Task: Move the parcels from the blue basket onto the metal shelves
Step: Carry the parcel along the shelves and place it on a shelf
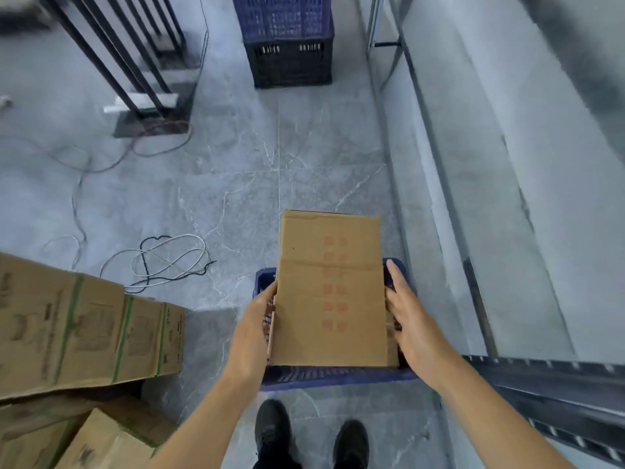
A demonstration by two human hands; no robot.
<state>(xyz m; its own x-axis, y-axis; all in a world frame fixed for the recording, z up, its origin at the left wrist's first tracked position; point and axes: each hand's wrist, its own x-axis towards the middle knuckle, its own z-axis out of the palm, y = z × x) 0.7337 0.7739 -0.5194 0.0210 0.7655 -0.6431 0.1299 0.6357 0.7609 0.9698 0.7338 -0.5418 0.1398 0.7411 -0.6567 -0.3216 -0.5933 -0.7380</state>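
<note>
A brown cardboard parcel (pixel 329 289) with faded red print lies over the blue basket (pixel 334 375) on the floor in front of my feet, its far end sticking out past the basket's rim. My left hand (pixel 255 328) grips the parcel's left edge and my right hand (pixel 407 316) presses on its right edge. Most of the basket's inside is hidden under the parcel. The metal shelves (pixel 507 204) run along the right side, with a dark slotted shelf beam (pixel 554 384) close to my right forearm.
Strapped cardboard boxes (pixel 81 330) are stacked at lower left. Loose cables (pixel 169 258) lie on the grey floor. A blue crate on a black crate (pixel 287 42) stands ahead. A dark metal frame (pixel 135 62) is at upper left.
</note>
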